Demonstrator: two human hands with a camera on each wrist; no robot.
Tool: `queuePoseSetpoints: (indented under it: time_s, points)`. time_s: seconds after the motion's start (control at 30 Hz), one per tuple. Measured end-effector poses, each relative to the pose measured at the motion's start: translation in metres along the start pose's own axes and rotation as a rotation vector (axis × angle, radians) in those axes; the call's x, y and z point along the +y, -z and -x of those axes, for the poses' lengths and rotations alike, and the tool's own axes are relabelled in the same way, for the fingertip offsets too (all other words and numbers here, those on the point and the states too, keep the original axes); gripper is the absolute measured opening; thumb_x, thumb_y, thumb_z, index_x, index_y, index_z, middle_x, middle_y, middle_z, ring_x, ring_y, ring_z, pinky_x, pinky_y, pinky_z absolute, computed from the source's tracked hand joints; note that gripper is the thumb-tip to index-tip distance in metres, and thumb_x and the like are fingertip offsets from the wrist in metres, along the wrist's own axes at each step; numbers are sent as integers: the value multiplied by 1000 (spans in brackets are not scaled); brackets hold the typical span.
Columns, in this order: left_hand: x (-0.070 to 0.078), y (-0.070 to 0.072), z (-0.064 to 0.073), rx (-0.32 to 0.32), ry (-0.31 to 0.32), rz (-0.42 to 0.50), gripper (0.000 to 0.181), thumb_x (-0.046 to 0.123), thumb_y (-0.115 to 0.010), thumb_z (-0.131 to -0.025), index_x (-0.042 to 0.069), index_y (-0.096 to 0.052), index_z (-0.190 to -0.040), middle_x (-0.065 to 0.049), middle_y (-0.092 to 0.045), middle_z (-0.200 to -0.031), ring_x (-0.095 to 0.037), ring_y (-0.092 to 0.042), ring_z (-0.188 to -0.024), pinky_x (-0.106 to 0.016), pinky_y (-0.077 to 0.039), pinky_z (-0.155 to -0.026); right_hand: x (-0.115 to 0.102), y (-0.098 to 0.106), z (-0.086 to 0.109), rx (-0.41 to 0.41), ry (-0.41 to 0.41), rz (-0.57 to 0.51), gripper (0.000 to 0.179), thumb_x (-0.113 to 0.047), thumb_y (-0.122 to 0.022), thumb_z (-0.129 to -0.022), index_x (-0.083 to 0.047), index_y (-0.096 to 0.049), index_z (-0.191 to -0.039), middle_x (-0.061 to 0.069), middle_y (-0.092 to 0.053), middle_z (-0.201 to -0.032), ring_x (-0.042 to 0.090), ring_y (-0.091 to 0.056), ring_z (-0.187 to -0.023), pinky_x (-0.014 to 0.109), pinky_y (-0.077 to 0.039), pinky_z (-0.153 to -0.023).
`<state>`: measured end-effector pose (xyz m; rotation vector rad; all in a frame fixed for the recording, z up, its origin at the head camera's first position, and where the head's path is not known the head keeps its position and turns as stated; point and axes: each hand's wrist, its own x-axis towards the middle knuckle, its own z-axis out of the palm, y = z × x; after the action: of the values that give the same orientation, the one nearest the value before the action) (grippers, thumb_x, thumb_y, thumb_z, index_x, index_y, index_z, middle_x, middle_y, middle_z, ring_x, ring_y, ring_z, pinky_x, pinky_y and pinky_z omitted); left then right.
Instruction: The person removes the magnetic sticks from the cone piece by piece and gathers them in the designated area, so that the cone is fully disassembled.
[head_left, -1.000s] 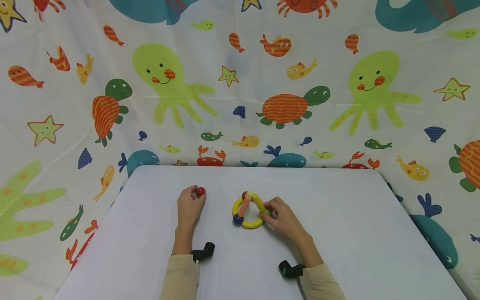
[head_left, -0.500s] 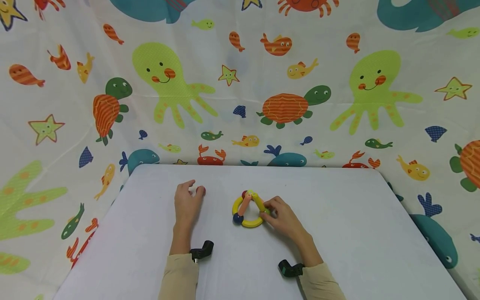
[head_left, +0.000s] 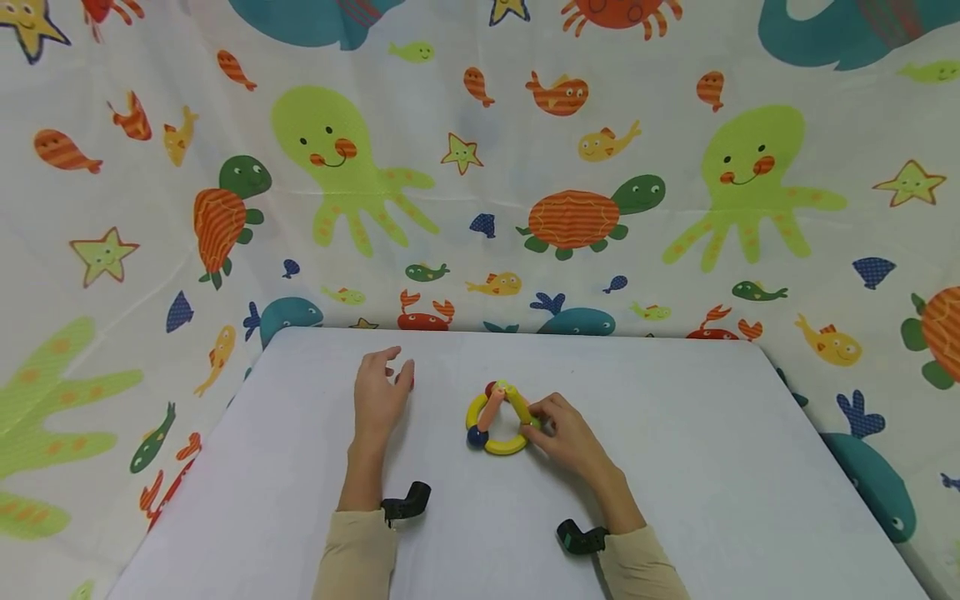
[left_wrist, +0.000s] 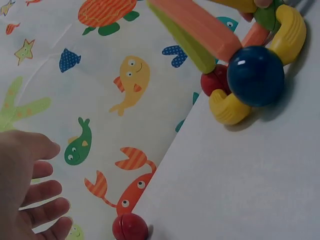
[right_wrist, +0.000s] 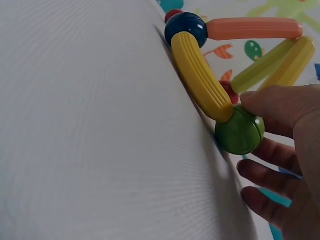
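Note:
A magnetic rod-and-ball model [head_left: 507,447] stands on the table. Curved yellow rods [right_wrist: 200,75] form its round base, joined by a blue ball [left_wrist: 255,76], a green ball [right_wrist: 240,131] and a red ball. Straight rods, including an orange rod [head_left: 491,409], lean together at the top. My right hand [head_left: 567,437] pinches the green ball with thumb and fingers at the model's right side. Left of the model, my left hand [head_left: 377,402] has its fingers spread and holds nothing. A loose red ball [left_wrist: 130,227] lies beside it, mostly hidden behind the thumb in the head view.
The white table [head_left: 720,467] reaches back to a hanging cloth [head_left: 420,200] printed with sea animals. Each wrist wears a black camera, the left camera [head_left: 407,502] and the right camera [head_left: 581,538].
My left hand has let go of the red ball; its fingers have spread and moved slightly away from me. The right hand and the model stay in place.

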<state>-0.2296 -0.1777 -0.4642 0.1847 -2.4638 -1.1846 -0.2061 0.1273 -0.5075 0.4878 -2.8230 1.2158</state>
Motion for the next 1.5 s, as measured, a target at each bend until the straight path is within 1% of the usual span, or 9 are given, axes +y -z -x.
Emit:
queuePoseSetpoints:
  time_s: [0.2, 0.4, 0.6, 0.8, 0.97, 1.1, 1.23, 1.4, 1.5]
  points:
    - [18, -6, 6, -60, -109, -28, 40, 27, -65, -97, 4, -62, -130, -16, -60, -126, -32, -61, -101, -44, -57, -88, 0, 0, 0, -1, 0, 15, 28, -27, -77, -88, -16, -70, -113, -5, -61, -105, 9, -56, -97, 29, -52, -84]
    - [27, -12, 16, -146, -125, -32, 40, 30, -63, -99, 7, -61, -132, -10, -62, -126, -28, -64, -103, -40, -57, -86, -2, 0, 0, 7, 2, 24, 32, -27, -78, -87, -16, -69, -116, -4, -62, -109, 11, -57, -100, 32, -53, -87]
    - [32, -20, 27, -205, -172, -10, 39, 28, -62, -99, 7, -62, -132, -9, -66, -124, -22, -65, -98, -39, -58, -85, -5, 2, 0, 9, 11, 23, 35, -26, -77, -88, -15, -66, -120, -3, -62, -110, 12, -58, -101, 36, -54, -90]
    - [40, -29, 41, -276, -147, 26, 39, 28, -58, -102, 11, -60, -136, -6, -66, -123, -16, -62, -98, -35, -58, -86, -6, 3, 0, 24, 36, 31, 37, -26, -76, -88, -15, -65, -122, -2, -63, -111, 14, -59, -101, 38, -54, -89]
    - [45, -38, 51, -325, -187, 38, 40, 32, -53, -103, 12, -59, -138, -4, -66, -123, -14, -60, -98, -28, -57, -83, -10, 5, 0, 34, 41, 36, 37, -24, -76, -88, -15, -64, -123, -1, -63, -111, 15, -58, -101, 38, -54, -89]
    - [48, -42, 56, -350, -218, 62, 45, 38, -56, -101, 12, -59, -137, -8, -66, -124, -15, -61, -97, -23, -55, -77, -14, 6, 1, 53, 63, 37, 38, -23, -76, -88, -13, -65, -123, 1, -64, -112, 16, -59, -101, 38, -54, -88]
    - [51, -45, 61, -367, -235, 79, 51, 40, -64, -97, 11, -59, -138, -11, -66, -124, -19, -62, -98, -26, -57, -75, -16, 6, 2, 80, 96, 47, 36, -21, -76, -88, -12, -65, -121, 3, -66, -114, 17, -60, -100, 37, -55, -86]
    - [55, -50, 65, -366, -278, 46, 52, 32, -72, -92, 10, -59, -138, -8, -66, -119, -20, -63, -98, -34, -60, -81, -19, 7, 3, 114, 158, 52, 36, -16, -76, -88, -9, -65, -122, 6, -68, -115, 18, -61, -99, 39, -56, -83]
    - [57, -53, 65, -350, -313, 14, 51, 25, -74, -90, 8, -60, -136, -6, -66, -113, -19, -61, -93, -31, -60, -80, -21, 7, 3, 121, 182, 60, 37, -15, -75, -88, -8, -64, -124, 7, -68, -116, 19, -62, -99, 38, -56, -82]
